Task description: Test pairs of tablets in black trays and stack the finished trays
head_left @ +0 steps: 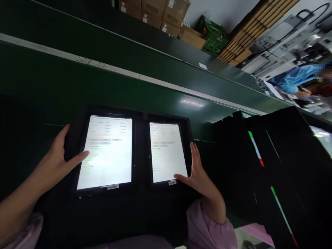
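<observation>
Both screens are lit with lists of text, and the left tablet (106, 152) and right tablet (168, 152) lie side by side in a black tray (141, 116) near the belt's near edge. The left hand (55, 155) is spread open, its grip on nothing, reaching onto the left screen, while the open right hand (197, 174) touches the right tablet's lower corner. The dark green conveyor belt (129, 97) runs past black cases (259, 166), with cardboard cartons (155, 14) beyond and a co-worker's blue sleeve (290, 79) at the far corner.
</observation>
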Motion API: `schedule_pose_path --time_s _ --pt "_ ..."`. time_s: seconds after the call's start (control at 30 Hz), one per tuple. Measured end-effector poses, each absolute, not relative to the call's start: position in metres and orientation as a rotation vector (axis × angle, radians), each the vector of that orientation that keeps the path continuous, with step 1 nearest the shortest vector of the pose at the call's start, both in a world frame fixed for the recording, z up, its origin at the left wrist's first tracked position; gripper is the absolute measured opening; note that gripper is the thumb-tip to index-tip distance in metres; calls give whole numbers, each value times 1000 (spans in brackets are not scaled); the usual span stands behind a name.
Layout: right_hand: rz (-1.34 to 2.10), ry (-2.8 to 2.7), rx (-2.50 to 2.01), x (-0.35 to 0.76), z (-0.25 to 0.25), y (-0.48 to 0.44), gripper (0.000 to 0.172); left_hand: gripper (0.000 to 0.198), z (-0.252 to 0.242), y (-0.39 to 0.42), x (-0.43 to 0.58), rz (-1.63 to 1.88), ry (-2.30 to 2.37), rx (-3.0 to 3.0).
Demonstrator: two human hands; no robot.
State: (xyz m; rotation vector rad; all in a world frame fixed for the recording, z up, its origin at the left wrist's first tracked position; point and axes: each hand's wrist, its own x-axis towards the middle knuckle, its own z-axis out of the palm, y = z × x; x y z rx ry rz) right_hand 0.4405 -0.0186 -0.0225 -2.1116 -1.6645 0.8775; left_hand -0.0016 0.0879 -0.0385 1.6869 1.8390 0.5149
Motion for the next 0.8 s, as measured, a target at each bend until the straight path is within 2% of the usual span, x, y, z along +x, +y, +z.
schedule_pose_path --time_s 0.07,0.13,0.33,0.5,0.67,0.8 --pt "860 -1723 -2131 441 -23 -28 140 124 -32 73 -1 392 1779 1805" --pt "819 -1717 -2171 439 -24 -33 142 135 -23 59 5 260 1751 1894" --pt "762 -1402 -2183 422 -25 -28 115 135 -13 30 18 -60 1817 1884" --pt "628 -1263 -2132 415 -28 -23 103 130 -24 25 24 71 1817 2122" --pt "308 -1157 -1990 409 -34 -21 66 123 -20 36 34 216 1974 1887" --pt "75 -1416 -1663 402 -30 -21 28 119 -13 48 29 343 1970 1639"
